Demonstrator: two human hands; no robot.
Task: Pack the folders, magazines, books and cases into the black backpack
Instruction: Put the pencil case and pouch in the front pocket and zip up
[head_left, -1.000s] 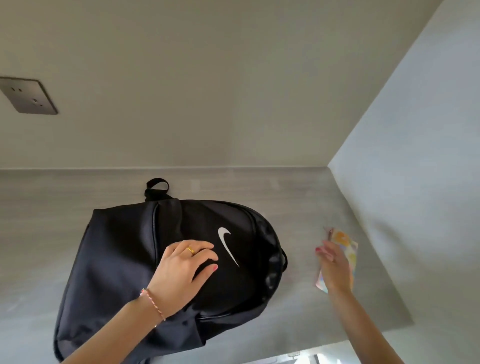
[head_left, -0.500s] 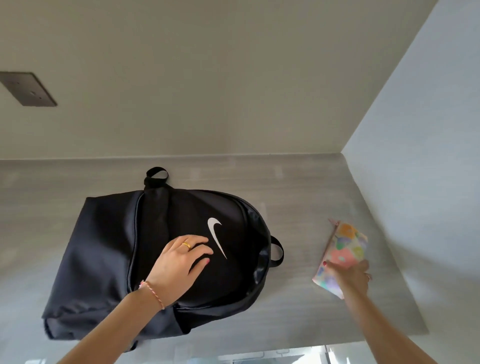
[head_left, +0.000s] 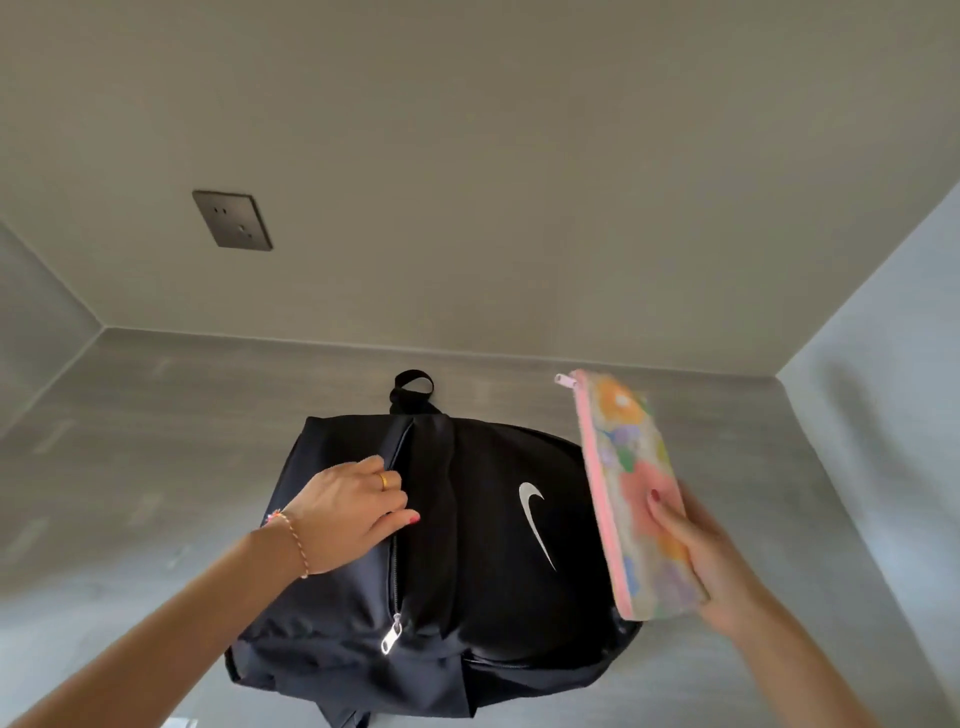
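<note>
The black backpack (head_left: 488, 561) with a white swoosh lies on the grey counter, its top handle pointing to the far wall. Its main zipper is partly undone, with a silver pull (head_left: 390, 636) near the front. My left hand (head_left: 348, 512) rests on the bag with its fingertips tucked into the zipper slit. My right hand (head_left: 701, 561) holds a flat floral pencil case (head_left: 631, 483) with a pink zipper edge, lifted above the bag's right side. The inside of the bag is hidden.
The grey counter (head_left: 156, 493) is boxed in by a beige back wall and side walls at left and right. A dark wall socket (head_left: 232, 220) sits on the back wall, upper left. The counter's front edge runs just below the bag.
My right hand picked the floral case up off the counter at the right and brought it over beside the bag. My left hand slid from the swoosh panel to the zipper slit.
</note>
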